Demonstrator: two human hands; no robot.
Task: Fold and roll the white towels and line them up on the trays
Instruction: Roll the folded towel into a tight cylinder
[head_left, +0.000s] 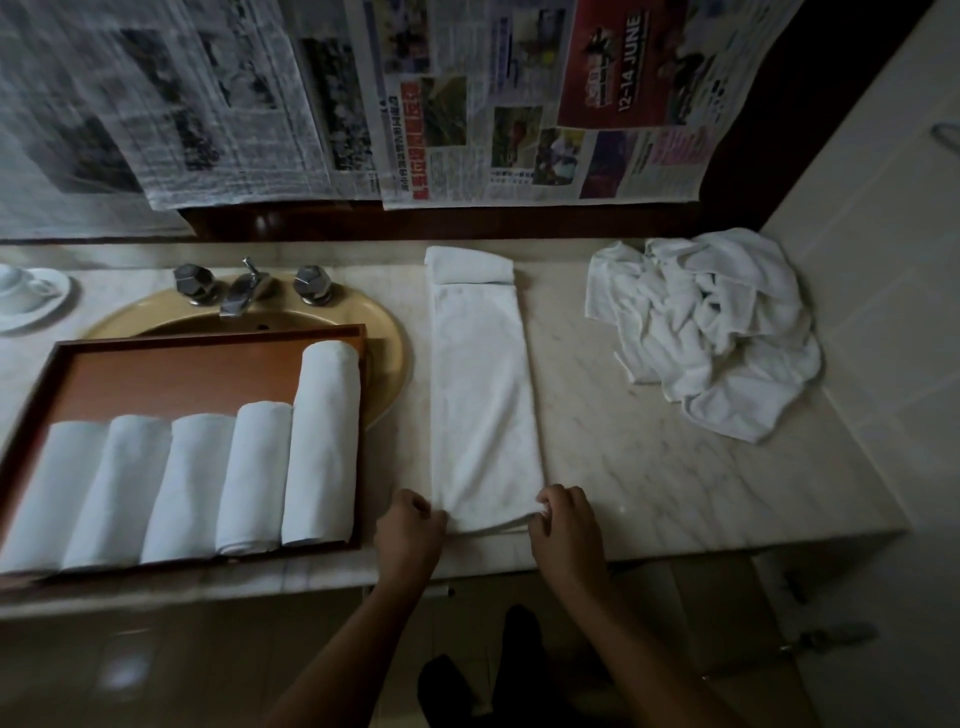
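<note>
The near end of the folded towel (483, 395), lying just right of the tray (208, 338), is being pinched at both corners by the left hand (410, 535) and the right hand (566, 525), equally near. Its long axis is running straight away from them; farther right of the tray, crumpled towels (711, 322) are lying heaped.

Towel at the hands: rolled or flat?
Folded flat, not rolled: the towel lies as a long strip on the counter.

free: counter (649, 467) mid-right | blocked: towel pile (717, 322) far-right, tray (182, 374) left
</note>
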